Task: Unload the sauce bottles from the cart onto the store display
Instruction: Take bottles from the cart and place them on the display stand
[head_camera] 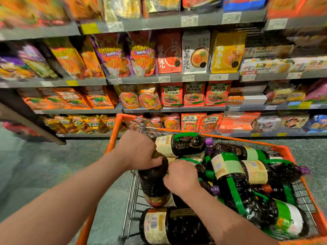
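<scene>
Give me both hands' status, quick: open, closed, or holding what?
Left hand: fingers curled, gripping a dark sauce bottle in the orange cart.
Right hand: curled down among the bottles; what it grips cannot be told.

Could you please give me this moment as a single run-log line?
stage: picking from cart | left hand: on dark sauce bottle | right hand: reaching among bottles, grip unclear | shelves: noodle packets

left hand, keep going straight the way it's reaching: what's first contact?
Likely the cream-labelled bottle lying across the cart's far end; the left hand already seems to touch its base. Depth is unclear.
</scene>
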Demonstrator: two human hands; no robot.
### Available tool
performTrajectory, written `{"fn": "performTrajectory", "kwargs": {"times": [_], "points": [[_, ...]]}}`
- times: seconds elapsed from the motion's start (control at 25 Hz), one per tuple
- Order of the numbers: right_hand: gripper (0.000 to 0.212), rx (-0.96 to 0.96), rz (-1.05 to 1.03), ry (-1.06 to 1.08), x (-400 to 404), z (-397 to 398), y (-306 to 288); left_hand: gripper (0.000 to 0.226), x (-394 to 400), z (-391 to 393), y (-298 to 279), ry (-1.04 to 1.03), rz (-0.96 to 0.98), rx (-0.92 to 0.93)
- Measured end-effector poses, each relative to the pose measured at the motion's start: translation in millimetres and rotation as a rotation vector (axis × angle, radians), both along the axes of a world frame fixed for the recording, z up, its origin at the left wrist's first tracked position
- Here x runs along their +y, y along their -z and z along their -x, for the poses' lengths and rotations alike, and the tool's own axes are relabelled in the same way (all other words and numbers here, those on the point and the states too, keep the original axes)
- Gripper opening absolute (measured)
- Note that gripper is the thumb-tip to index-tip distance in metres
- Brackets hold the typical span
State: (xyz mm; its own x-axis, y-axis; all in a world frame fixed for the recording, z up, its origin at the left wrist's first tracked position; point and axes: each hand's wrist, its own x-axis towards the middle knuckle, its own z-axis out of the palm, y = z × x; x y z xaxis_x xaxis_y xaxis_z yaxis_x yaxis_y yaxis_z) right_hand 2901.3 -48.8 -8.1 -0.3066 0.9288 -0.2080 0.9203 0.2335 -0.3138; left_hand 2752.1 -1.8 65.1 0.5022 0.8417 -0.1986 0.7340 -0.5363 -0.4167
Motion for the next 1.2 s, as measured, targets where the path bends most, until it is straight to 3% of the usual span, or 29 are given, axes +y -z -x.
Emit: {"fn": "performTrajectory", "kwargs": {"times": [0.28,0.52,0.72,0.96,1.2], "points": [[0.008,-0.014,-0.238,-0.137,-25.1,81.2,-93.3,0.072,-94.6,95.5,-58.2,-0.384,-0.295,-0.144],[0.003,0.127,-0.643,-0.248,-85.0,158.5,-152.9,0.069,-195.3,158.0,-134.1,-0.592,-0.618,-0.36],[0.009,0.184,-0.767,-0.538,-150.8,241.6,-165.3,0.064,-287.4,219.7,-162.4,-0.799,-0.653,-0.281],[0.019,0.237,-0.66,-0.953,-240.6,339.8,-158.1,0.06,-404.6,291.0,-159.3,-1.114,-0.583,-0.205],[0.014,0.289,-0.692,-1.225,-318.3,426.3,-154.7,0.063,-506.4,334.2,-154.0,-1.4,-0.585,-0.117]]}}
